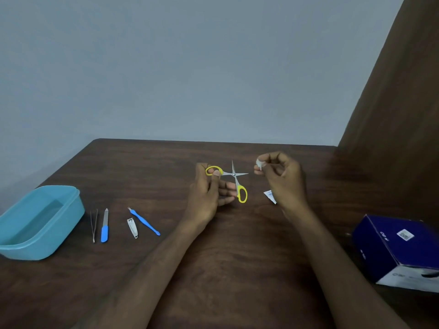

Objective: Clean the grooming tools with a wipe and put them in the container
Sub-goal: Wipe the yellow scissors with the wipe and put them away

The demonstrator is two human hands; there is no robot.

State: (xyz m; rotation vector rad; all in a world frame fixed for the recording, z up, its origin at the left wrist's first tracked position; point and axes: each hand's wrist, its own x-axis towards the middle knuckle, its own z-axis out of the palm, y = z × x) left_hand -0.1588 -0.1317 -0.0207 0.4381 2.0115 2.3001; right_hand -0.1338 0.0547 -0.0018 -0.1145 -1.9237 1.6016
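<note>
Here left hand grip pinches open scissors by handle; raised right hand grip pinches wipe.

table: wood | container | tweezers | file | clipper | box

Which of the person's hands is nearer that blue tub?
Left. The left hand, holding the open scissors, sits mid-table to the right of the tub. The right hand, pinching a wipe, is farther right still.
</note>
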